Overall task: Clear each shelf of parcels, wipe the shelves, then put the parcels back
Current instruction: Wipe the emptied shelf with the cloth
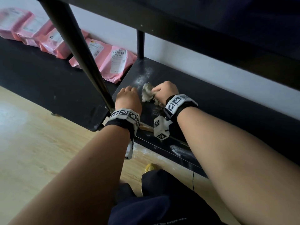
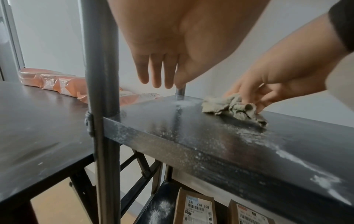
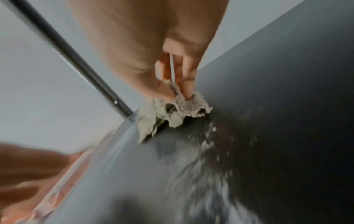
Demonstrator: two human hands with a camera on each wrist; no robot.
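My right hand [image 1: 164, 90] pinches a crumpled grey rag [image 1: 147, 95] and holds it down on the black shelf [image 1: 211, 98], near its left end. White dust [image 2: 210, 141] streaks the shelf around the rag [image 2: 235, 108]. In the right wrist view the thumb and fingers [image 3: 178, 84] pinch the rag [image 3: 172, 115] from above. My left hand [image 1: 128, 98] hovers just left of the rag with straight, relaxed fingers [image 2: 159, 72] and holds nothing. Several pink parcels [image 1: 113, 62] lie in a row on the neighbouring black shelf [image 1: 40, 75] to the left.
A dark upright post [image 1: 78, 49] stands at the shelf's front left corner, close to my left wrist. Another post [image 1: 140, 44] rises at the back corner. A shelf board [image 1: 194, 21] hangs overhead. Brown parcels [image 2: 195, 209] sit on the shelf below. Wooden floor [image 1: 32, 143] lies to the left.
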